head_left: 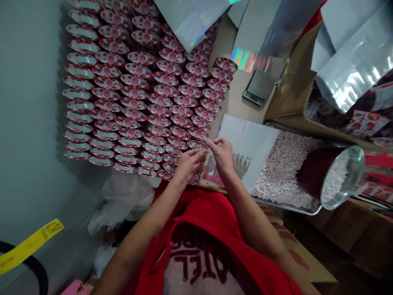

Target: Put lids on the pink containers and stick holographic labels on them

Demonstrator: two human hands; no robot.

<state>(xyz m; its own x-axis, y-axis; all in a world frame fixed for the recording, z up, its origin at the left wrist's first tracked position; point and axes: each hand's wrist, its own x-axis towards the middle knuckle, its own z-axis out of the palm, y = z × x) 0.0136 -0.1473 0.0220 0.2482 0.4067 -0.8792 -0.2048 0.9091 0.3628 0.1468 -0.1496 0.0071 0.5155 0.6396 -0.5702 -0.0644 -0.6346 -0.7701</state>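
Note:
Rows of small upright packs (pixel 159 110) with oval red-and-white printed tops cover the left of the table. Many tops show a pink round in the middle; those along the front and left show a pale strip instead. At the front right corner of the rows, my left hand (pixel 190 164) has its fingers drawn together over the packs. Close beside it my right hand (pixel 221 152) pinches thumb and finger at the edge of an oval top (pixel 196 144). What lies between the fingertips of either hand is too small to make out.
A silvery sheet (pixel 245 143) lies right of my hands. Beyond it, a metal tray (pixel 302 211) holds small pale pellets and a tilted metal cup (pixel 359 180). A small scale (pixel 259 87) and an open carton (pixel 285 92) of printed packets stand behind. Foil sheets (pixel 196 16) overlap the back rows.

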